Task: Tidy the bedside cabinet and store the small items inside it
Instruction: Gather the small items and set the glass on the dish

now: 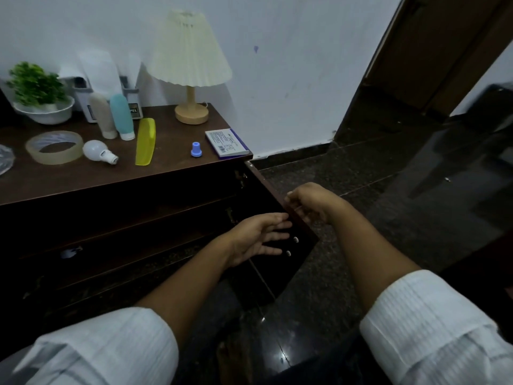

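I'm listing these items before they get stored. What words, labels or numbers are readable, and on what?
"PEL": tail of a dark label on the grey holder, its start hidden behind the blue tube.
White and blue box: printed lines and a barcode, too small to read.
No other text is readable.

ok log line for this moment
right hand: grips cabinet door edge | left hand: open, by door | comb, bulb, tape: on cabinet top

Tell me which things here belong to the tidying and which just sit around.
Job: dark wooden cabinet door, yellow plastic comb, white light bulb, clear tape roll, small blue plastic cap.
Just there: cream pleated table lamp, green potted plant.
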